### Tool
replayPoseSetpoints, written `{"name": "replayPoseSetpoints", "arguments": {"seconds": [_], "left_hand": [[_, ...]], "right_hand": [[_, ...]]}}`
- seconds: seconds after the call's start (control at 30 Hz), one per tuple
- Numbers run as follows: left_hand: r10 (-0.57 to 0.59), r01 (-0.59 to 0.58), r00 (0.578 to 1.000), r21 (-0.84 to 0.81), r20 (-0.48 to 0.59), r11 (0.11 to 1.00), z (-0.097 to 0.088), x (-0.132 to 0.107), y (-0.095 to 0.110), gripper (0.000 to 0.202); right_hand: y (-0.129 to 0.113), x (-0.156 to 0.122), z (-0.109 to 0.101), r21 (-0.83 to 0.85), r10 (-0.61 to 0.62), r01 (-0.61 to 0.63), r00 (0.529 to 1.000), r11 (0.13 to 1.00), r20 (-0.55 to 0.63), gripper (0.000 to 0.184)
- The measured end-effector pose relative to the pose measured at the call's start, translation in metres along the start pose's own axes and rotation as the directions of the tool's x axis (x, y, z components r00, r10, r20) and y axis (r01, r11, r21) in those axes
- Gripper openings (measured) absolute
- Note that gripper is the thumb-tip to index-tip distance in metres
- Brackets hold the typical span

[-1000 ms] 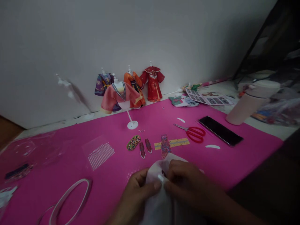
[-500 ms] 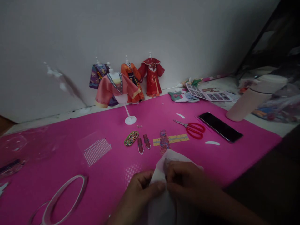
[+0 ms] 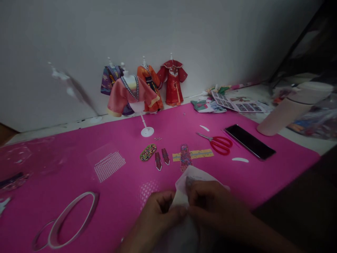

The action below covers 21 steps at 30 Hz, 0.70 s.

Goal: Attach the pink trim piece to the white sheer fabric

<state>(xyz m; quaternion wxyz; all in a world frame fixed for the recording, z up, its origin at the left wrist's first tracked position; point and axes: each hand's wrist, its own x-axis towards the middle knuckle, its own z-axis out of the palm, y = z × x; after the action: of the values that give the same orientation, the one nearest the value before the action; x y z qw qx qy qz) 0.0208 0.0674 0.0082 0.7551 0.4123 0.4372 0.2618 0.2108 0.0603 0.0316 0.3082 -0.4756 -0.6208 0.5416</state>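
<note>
Near the front edge of the pink mat, a piece of thin white fabric [image 3: 196, 173] stands bunched up between my two hands. My left hand [image 3: 159, 212] is closed on its left side, thumb lying on top. On the right side, the fingers of my right hand [image 3: 214, 200] pinch the fabric close to my left thumb. Whether anything small is between the right fingertips is hidden. Just beyond the fabric lies a patterned strip [image 3: 185, 158] across a yellow strip [image 3: 202, 153]. Two small dark red pointed pieces [image 3: 158, 161] rest to its left.
Red-handled scissors [image 3: 221, 144], a black phone [image 3: 249, 142] and a pink tumbler [image 3: 286, 112] are on the right. Left lie a sheet of small beads [image 3: 110, 166] and white tape rings [image 3: 54, 235]. A pink doll robe [image 3: 129, 95] hangs on a stand before the wall.
My view has shifted slightly, so the table's things sit a little differently in it. Both hands keep nearly the same hold on the white fabric.
</note>
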Motion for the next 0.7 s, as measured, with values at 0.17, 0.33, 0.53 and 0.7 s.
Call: {"name": "replayPoseSetpoints", "arguments": {"seconds": [0.17, 0.33, 0.53, 0.7], "left_hand": [[-0.002, 0.002, 1.0, 0.002, 0.02, 1.0, -0.0007, -0.0007, -0.0016, 0.033], [-0.02, 0.021, 0.999, -0.026, 0.037, 0.999, -0.0016, -0.0004, -0.0021, 0.032], [-0.012, 0.012, 0.999, -0.015, 0.043, 1.0, -0.0012, -0.0017, 0.0014, 0.028], [-0.008, 0.008, 1.0, -0.012, 0.021, 1.0, -0.0008, -0.0014, 0.0021, 0.032]], "right_hand": [[0.0002, 0.0001, -0.0007, -0.007, 0.004, -0.003, 1.0, 1.0, 0.014, 0.014], [-0.0011, -0.0002, -0.0012, 0.049, 0.019, -0.02, 0.999, 0.999, 0.031, 0.013], [0.0019, 0.0005, -0.0011, 0.019, 0.023, -0.023, 1.0, 1.0, 0.017, 0.012], [-0.0062, -0.0019, -0.0046, -0.025, 0.062, -0.062, 0.998, 0.998, -0.008, 0.011]]}}
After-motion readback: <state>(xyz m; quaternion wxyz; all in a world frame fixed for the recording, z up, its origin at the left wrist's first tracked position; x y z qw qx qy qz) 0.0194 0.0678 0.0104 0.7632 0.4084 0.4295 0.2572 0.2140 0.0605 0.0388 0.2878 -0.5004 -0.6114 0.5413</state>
